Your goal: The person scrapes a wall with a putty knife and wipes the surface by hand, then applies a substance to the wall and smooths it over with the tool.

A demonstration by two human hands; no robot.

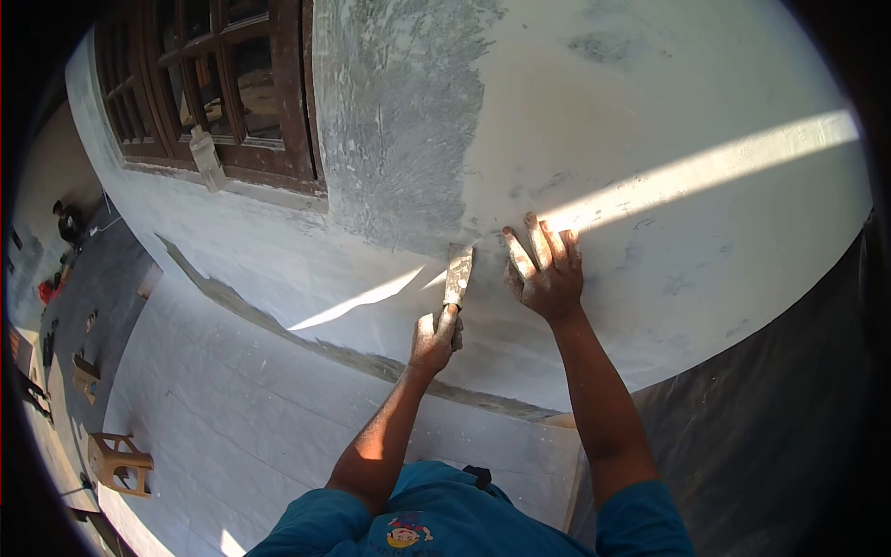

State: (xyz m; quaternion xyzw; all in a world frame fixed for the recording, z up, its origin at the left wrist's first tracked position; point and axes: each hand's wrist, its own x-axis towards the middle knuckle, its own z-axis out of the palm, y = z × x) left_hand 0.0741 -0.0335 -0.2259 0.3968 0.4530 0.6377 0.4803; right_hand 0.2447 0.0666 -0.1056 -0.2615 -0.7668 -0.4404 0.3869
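Left hand [434, 345] grips the scraper [458, 273], blade at the wall [668, 306] below-right of the window [218, 79], right hand [554, 286] open, fingers spread, farther right of it; low blade angle and even pressure should work best.

Handle of scraper [458, 276] mostly hidden in left grip [436, 345]; distant person [69, 223] small, blurred; window [299, 102] top cut off

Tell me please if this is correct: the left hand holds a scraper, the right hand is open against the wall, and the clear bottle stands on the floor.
Not quite: the bottle stands on the window sill, as the head view shows. The left hand does hold a scraper, and the right hand is open against the wall.
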